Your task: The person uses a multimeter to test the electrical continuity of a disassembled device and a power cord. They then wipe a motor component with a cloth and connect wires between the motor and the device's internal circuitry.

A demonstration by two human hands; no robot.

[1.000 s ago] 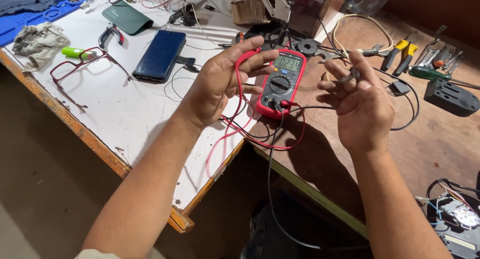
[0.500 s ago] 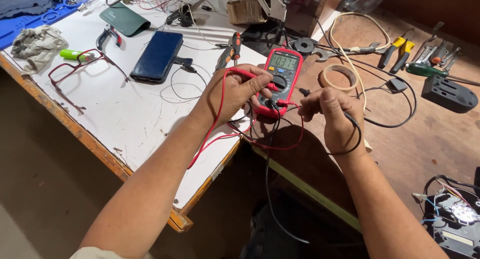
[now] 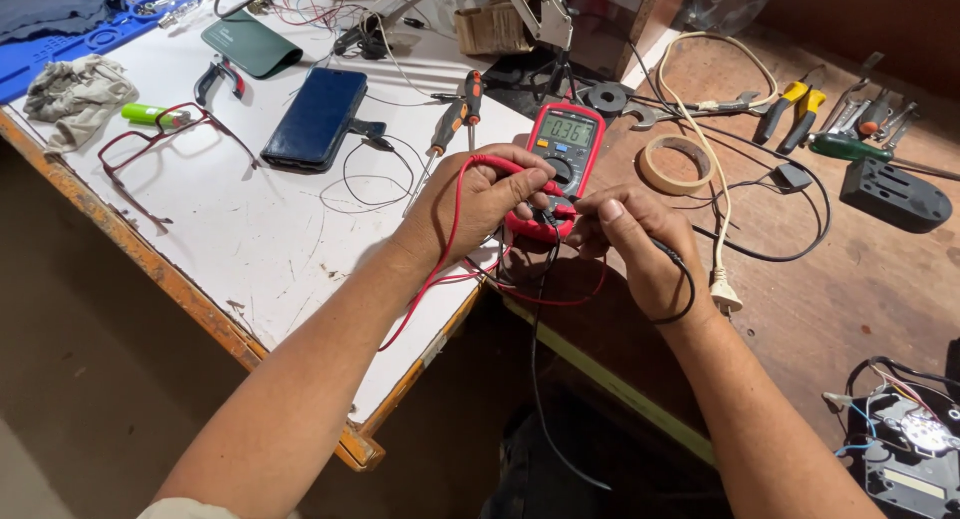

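Note:
A red digital multimeter (image 3: pixel 562 151) lies at the seam between the white board and the brown bench. My left hand (image 3: pixel 480 201) is closed around its red test lead (image 3: pixel 455 229), which loops down over my wrist. My right hand (image 3: pixel 635 241) pinches the black test lead (image 3: pixel 682 279) near the meter's lower end. Both sets of fingertips meet just below the meter's dial, and they hide the lead tips.
On the white board (image 3: pixel 230 229) lie a dark blue phone case (image 3: pixel 318 117), glasses (image 3: pixel 165 137), a green lighter (image 3: pixel 148 113), two screwdrivers (image 3: pixel 455 119) and a rag (image 3: pixel 75 94). The brown bench holds a tape roll (image 3: pixel 678 165), a white plug (image 3: pixel 724 297), pliers (image 3: pixel 790 107) and a black box (image 3: pixel 895 194).
Both hands have come down and together at the meter's lower end. The meter now lies flat, and my right hand has closed on the black lead.

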